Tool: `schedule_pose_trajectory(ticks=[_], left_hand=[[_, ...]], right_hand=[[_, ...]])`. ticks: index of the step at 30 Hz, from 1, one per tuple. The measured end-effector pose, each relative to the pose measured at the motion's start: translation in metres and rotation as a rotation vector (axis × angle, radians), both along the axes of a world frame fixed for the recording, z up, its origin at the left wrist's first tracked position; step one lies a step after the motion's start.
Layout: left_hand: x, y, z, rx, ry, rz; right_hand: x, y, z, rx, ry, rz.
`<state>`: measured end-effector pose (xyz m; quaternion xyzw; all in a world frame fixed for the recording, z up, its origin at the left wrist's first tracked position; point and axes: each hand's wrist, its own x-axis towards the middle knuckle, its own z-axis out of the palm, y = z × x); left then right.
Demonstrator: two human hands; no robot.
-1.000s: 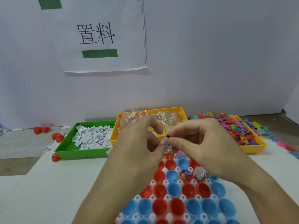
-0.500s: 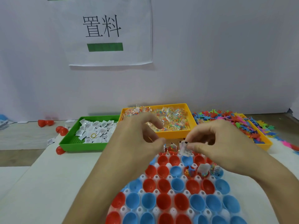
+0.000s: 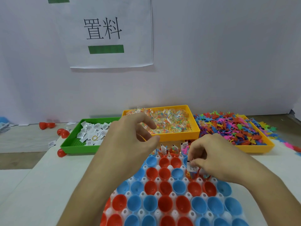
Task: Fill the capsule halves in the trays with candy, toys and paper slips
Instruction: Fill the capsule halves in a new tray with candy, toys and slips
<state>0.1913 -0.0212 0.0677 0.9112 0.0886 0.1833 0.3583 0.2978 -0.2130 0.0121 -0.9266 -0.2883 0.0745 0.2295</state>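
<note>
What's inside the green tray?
The green tray holds a pile of small white paper slips with black print, and a yellow ring lying on them. The left hand covers the tray's right end, so that part is hidden.

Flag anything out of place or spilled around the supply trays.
Toy figures spill over the right yellow tray onto the table at its far right. Red capsule halves lie loose left of the green tray, and one paper slip sits on the table outside it.
</note>
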Motion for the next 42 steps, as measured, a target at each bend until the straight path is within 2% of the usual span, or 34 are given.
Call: schedule_pose_trajectory(ticks=[16, 26, 36, 42], left_hand=[[-0.0008, 0.0013, 0.0004, 0.019, 0.014, 0.008], [0.0001, 0.0022, -0.0011, 0.035, 0.006, 0.012], [0.0009, 0.0032, -0.0020, 0.038, 0.009, 0.005], [0.0008, 0.0035, -0.0024, 0.045, 0.013, 0.004]], right_hand=[[-0.0030, 0.0031, -0.0015, -0.066, -0.016, 0.004], [-0.0038, 0.0066, -0.0026, -0.023, -0.038, 0.013], [-0.0030, -0.0010, 0.0009, -0.077, 0.030, 0.019], [-0.0044, 0.0059, -0.0009, -0.024, -0.026, 0.029]])
